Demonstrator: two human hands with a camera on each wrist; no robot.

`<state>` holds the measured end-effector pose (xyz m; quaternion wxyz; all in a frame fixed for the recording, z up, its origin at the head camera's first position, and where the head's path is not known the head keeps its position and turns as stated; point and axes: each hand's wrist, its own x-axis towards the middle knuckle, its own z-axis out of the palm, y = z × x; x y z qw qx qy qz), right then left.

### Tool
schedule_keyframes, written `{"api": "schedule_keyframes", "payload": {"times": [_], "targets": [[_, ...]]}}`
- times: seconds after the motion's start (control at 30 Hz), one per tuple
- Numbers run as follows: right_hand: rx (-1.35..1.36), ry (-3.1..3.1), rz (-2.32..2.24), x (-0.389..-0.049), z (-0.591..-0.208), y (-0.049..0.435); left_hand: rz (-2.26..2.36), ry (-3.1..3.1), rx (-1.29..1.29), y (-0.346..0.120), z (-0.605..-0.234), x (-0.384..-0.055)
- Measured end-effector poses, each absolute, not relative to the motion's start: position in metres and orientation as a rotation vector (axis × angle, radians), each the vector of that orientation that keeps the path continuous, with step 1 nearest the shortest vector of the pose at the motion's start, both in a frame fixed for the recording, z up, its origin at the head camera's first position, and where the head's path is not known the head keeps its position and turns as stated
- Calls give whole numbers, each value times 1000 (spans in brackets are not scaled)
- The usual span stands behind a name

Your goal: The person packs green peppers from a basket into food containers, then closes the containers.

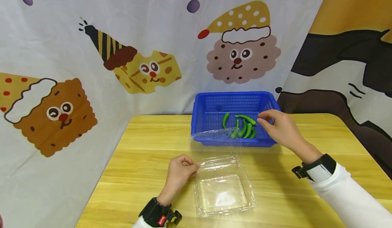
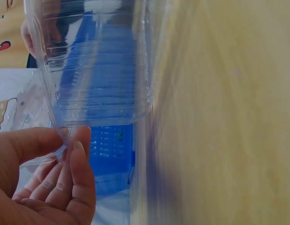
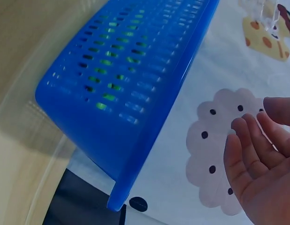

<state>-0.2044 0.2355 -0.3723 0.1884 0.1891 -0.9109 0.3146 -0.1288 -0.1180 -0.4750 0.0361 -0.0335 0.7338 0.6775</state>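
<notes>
A clear plastic clamshell box (image 1: 225,194) lies on the table with its lid (image 1: 214,134) raised toward the basket. Between thumb and fingers, my left hand (image 1: 181,172) pinches the box's upper left edge; the left wrist view shows this grip on the thin plastic rim (image 2: 65,136). Several green chili peppers (image 1: 247,130) lie inside a blue plastic basket (image 1: 234,97) behind the box. Above the basket's right side hovers my right hand (image 1: 283,129), fingers loosely bent, nothing visible in its grasp. From the right wrist camera, that hand (image 3: 266,164) appears apart from the basket wall (image 3: 121,93).
The wooden table (image 1: 147,139) has its back edge against a white cloth backdrop (image 1: 165,13) printed with cartoon food figures. The basket stands by that backdrop. The raised lid overlaps the basket's front left rim in the head view.
</notes>
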Motion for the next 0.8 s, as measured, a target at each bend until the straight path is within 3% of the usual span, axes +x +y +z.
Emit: {"api": "schedule_keyframes", "payload": {"times": [0.53, 0.8], "targets": [[570, -2806, 818, -250, -381, 235, 2021, 2334, -75, -119, -477, -133], [691, -2977, 785, -268, -403, 235, 2031, 2329, -80, -119, -474, -131]]}}
